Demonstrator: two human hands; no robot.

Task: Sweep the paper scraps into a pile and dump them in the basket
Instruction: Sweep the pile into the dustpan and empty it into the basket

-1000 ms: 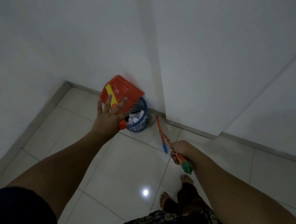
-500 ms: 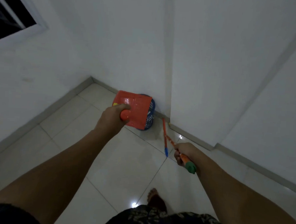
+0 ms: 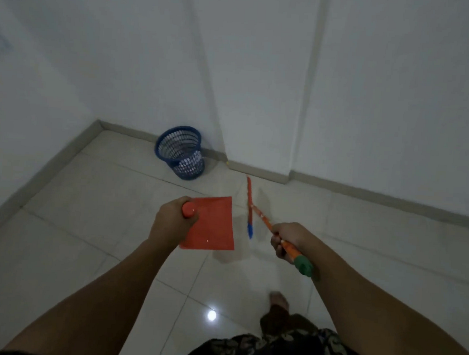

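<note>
Basket [image 3: 190, 167] with paper scraps [image 3: 188, 162] on tiled floor [image 3: 88, 209], white-walled corner. Left hand [image 3: 170, 222] grips red dustpan [image 3: 213, 231]; right hand [image 3: 287, 239] grips broom [image 3: 262, 219] handle.

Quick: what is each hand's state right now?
Left hand: grips the handle of the red plastic dustpan.
Right hand: grips the thin orange broom stick with a green end cap.

White walls [image 3: 262, 69] are meeting at a corner, a grey skirting [image 3: 364, 191] running along their foot. Pale glossy floor tiles [image 3: 87, 223] are reflecting one small bright spot of light [image 3: 211, 315].
</note>
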